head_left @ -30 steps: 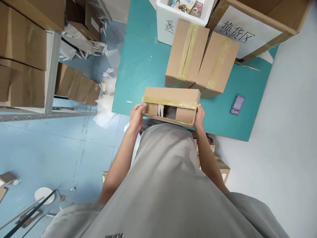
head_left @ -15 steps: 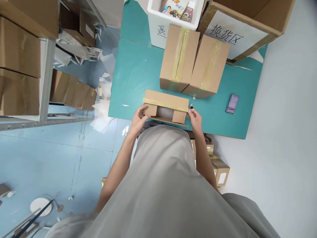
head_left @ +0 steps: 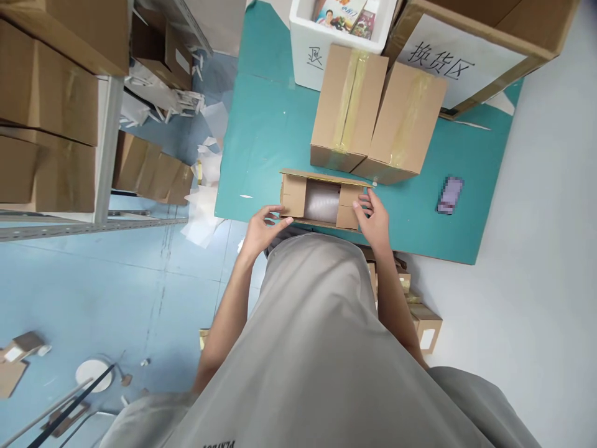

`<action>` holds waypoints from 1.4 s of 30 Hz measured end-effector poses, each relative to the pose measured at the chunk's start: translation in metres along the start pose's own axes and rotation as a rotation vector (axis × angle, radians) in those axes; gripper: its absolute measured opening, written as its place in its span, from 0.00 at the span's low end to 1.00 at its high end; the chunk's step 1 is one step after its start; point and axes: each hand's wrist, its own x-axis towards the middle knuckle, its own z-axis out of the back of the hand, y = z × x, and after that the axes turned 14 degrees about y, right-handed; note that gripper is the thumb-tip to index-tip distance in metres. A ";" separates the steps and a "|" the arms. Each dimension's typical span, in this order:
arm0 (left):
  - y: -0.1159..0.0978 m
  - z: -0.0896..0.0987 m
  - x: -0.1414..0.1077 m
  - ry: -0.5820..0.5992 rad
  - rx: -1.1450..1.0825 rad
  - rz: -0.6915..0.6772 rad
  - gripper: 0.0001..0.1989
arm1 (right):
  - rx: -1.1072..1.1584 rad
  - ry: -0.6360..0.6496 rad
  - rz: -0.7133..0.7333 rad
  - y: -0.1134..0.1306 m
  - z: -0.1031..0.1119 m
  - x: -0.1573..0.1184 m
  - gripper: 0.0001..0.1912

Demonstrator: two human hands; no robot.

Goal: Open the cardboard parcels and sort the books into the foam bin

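Note:
A small cardboard box (head_left: 293,196) lies at the near edge of the green table. Its long flaps stand open, the far one nearly edge-on. Short flaps at both ends lie folded inward, and between them shows a pale, whitish surface (head_left: 323,201). My left hand (head_left: 263,231) holds the near left corner, fingers at the end wall and thumb along the near edge. At the other end, my right hand (head_left: 374,221) grips the box, its thumb by the short flap and its fingers at the far right corner.
Two taped cartons (head_left: 347,102) stand beyond the small box. Behind them are a white foam bin (head_left: 305,65) with printed packets and a large open carton (head_left: 466,59) with a lettered sheet. A blurred purple item (head_left: 450,195) lies right. Shelving with boxes (head_left: 65,102) stands left.
The far flap, earlier leaning over with its taped edge showing, now stands up, so the opening is wider. My right hand has shifted onto the right end. The yellow-black cutter no longer shows.

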 end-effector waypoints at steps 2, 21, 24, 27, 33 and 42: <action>0.001 0.001 -0.002 0.019 -0.077 -0.022 0.23 | -0.025 0.021 -0.004 0.003 0.000 -0.001 0.40; -0.005 0.002 0.003 -0.250 0.215 -0.041 0.10 | -0.456 0.393 0.210 0.096 -0.092 -0.014 0.14; -0.009 0.010 0.003 -0.211 0.263 -0.059 0.09 | -0.501 0.425 0.162 0.098 -0.121 -0.011 0.10; -0.010 0.020 0.007 -0.121 0.264 -0.082 0.07 | -0.544 0.382 0.105 0.099 -0.143 -0.011 0.08; -0.010 0.043 0.021 0.173 0.248 -0.206 0.07 | -0.642 0.213 0.012 0.104 -0.170 -0.020 0.11; -0.002 0.069 0.027 0.400 0.254 -0.313 0.08 | -0.649 0.069 -0.186 0.120 -0.205 -0.031 0.12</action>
